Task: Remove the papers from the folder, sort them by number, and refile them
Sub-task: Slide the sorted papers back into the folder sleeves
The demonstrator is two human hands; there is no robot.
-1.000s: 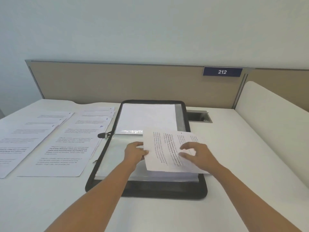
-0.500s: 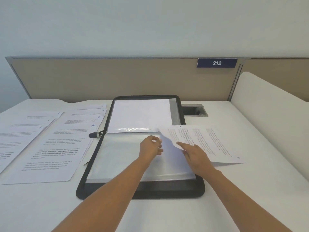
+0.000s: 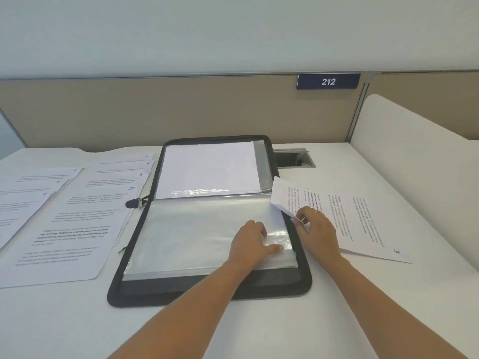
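Note:
A black zip folder lies open on the white desk, its clear plastic sleeves in the near half and a white sheet in the far half. My left hand presses flat on the near sleeve by its right edge. My right hand pinches the edge of a printed paper that lies on the desk just right of the folder, one corner lifted over the folder's rim. Numbered papers lie fanned in two overlapping rows to the left of the folder.
A beige partition with a blue "212" plate closes off the back of the desk. A white side panel rises on the right. A recessed cable port sits behind the folder's right corner.
The printed paper has slid out of the sleeve to the right, onto the desk beside the folder. My right hand went with it; my left hand moved right and pressed down on the sleeve.

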